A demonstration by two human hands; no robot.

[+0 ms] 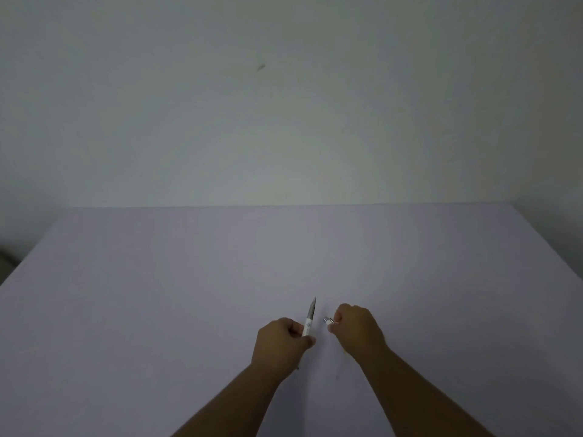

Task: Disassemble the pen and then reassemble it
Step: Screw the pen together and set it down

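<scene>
My left hand (281, 337) is closed around the lower end of a white pen body (308, 320), whose grey grip and pointed tip stick up and away from me. A short gap to the right, my right hand (356, 324) pinches a small white and silver pen piece (328, 321) between thumb and fingers. The two pieces are apart and do not touch. Both hands hover low over the pale table (157, 294). The hidden end of the pen body is inside my left fist.
The table's far edge meets a plain white wall (284, 105). The table's left edge runs diagonally at the left of the view, with a dark object (4, 260) beyond it.
</scene>
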